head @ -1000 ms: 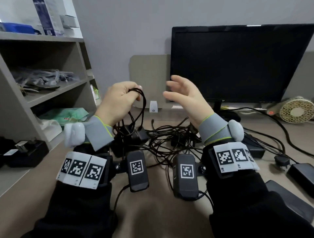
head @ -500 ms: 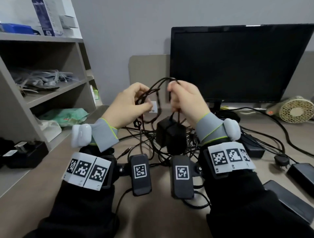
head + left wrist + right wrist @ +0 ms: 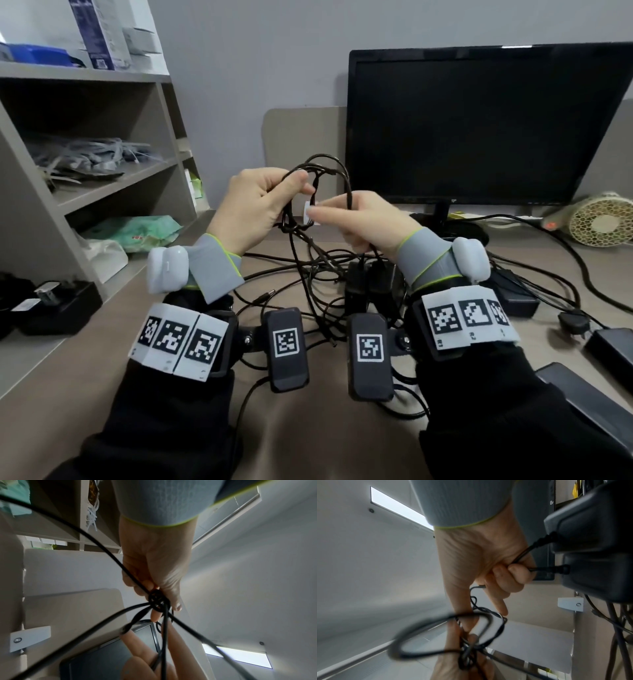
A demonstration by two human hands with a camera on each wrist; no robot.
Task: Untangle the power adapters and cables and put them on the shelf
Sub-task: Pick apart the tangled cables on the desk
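Up close, left hand [image 3: 255, 207] grip pinched on knotted thin black cables [image 3: 317, 174], right hand [image 3: 368, 222] grip curled round glossy cords, boxy matte adapters [image 3: 371, 286] dangling

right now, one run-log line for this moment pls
phase: untangling | left hand: grips cable knot | right hand: holds cable, adapters dangling | shelf: not reached

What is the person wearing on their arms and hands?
Both arms wear black sleeves. Each wrist has a grey cuff with a yellow-green edge, a white rounded gadget, a white band of black square-pattern tags, and a black box with one such tag. The left hand and right hand are bare.
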